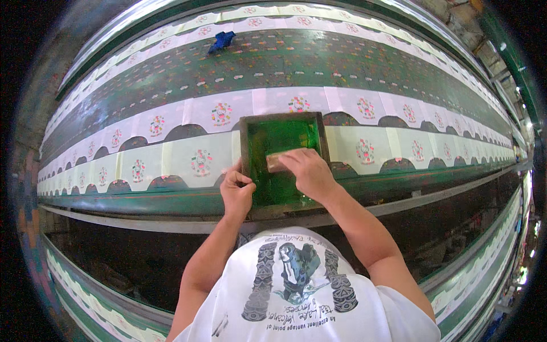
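A dark-rimmed screen printing frame [246,142] with a green mesh lies across the row of cut white fabric pieces in front of me. My left hand [237,188] is closed on the frame's left side near its lower corner, fingers curled. My right hand [310,174] reaches over the mesh and grips a small squeegee [276,163] with a light brown handle. The squeegee sits about the middle of the mesh; its lower edge is hard to make out. Under the frame, the fabric is hidden.
Printed fabric pieces [200,159] with a round colourful motif line the long green table [142,199] on both sides. Farther back, more fabric rows run along it, and a crumpled blue cloth [221,41] lies there. A pale rail [165,224] follows the near edge.
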Action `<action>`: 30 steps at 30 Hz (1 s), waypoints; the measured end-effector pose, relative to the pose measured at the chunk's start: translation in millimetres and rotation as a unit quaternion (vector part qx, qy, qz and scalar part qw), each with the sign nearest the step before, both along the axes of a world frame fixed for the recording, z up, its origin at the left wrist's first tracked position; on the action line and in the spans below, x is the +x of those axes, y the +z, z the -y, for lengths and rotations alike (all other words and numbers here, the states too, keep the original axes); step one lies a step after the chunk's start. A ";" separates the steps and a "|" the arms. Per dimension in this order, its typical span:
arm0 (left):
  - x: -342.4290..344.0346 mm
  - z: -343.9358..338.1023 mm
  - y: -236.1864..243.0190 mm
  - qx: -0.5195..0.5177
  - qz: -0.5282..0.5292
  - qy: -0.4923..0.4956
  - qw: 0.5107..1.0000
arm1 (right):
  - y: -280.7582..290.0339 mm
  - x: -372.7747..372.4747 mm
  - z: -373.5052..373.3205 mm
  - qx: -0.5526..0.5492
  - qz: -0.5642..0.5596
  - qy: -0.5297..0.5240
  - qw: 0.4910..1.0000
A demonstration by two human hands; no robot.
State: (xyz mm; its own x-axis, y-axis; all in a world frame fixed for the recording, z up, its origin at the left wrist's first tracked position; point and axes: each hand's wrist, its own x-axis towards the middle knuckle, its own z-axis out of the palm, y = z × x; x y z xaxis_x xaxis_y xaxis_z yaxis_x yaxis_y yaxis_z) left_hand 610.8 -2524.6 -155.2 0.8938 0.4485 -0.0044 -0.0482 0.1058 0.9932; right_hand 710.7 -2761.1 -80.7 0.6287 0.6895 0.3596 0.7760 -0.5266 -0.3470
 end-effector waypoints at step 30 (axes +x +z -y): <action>-3.0 0.2 -7.8 0.094 0.007 -0.012 0.995 | 25.5 -119.1 12.1 -0.025 -0.077 -0.038 0.996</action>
